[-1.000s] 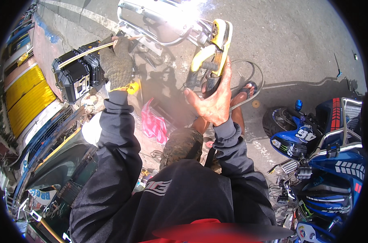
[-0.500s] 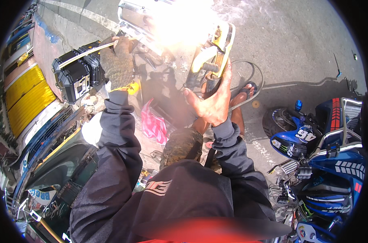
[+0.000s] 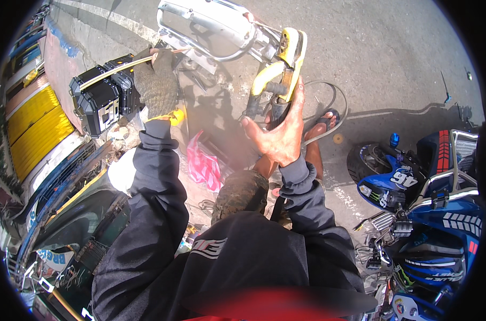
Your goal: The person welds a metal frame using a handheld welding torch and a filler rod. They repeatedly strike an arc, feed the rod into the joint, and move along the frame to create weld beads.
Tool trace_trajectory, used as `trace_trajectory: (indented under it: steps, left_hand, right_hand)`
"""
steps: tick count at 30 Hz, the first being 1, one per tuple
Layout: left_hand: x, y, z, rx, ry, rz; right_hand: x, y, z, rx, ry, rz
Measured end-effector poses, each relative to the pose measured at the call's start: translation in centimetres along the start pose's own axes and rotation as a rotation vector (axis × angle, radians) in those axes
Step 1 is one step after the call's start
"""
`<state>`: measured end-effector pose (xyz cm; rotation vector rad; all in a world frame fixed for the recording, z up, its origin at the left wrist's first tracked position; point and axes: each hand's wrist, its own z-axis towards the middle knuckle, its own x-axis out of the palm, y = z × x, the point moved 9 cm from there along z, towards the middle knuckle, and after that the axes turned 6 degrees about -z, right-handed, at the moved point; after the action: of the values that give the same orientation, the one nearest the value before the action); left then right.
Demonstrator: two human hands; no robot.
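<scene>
The silver frame (image 3: 213, 24) at top centre is smooth, shiny metal; the yellow tool (image 3: 289, 45) looks scuffed. Upper left, the grey glove (image 3: 157, 83) looks rough and matt, the black case (image 3: 99, 113) hard plastic. Near the middle, the pink-and-white bag (image 3: 203, 163) is thin, crinkled plastic. At right, the blue motorcycle (image 3: 383, 184) looks glossy.

Grey pavement and the objects upon it

Rough, sunlit grey pavement (image 3: 382, 59), crossed by a pale painted stripe (image 3: 129, 25), bears a crumpled pink-and-white striped plastic bag (image 3: 203, 165), a looped thin grey cable (image 3: 346, 107), a small round tan disc (image 3: 337, 138) and, at right, a blue motorcycle (image 3: 381, 186).
</scene>
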<state>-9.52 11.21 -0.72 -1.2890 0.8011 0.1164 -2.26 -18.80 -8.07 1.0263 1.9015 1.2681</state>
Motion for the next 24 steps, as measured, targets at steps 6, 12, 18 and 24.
trace_trajectory:
  steps: [6,12,18,24]
  left_hand:
    - [0.0,-0.6,0.3,0.067,0.018,0.188]
    - [0.1,-0.9,0.0,0.049,0.021,0.194]
    - [-0.1,-0.4,0.3,0.092,0.006,0.170]
    - [0.1,0.1,0.2,0.054,0.005,0.122]
  right_hand:
    - [-0.3,0.8,0.2,-0.081,-0.024,-0.008]
    - [0.0,0.2,0.1,-0.046,0.010,0.011]
    - [-0.2,0.4,0.2,-0.135,-0.030,-0.101]
    - [-0.3,-0.5,-0.2,-0.020,0.013,-0.075]
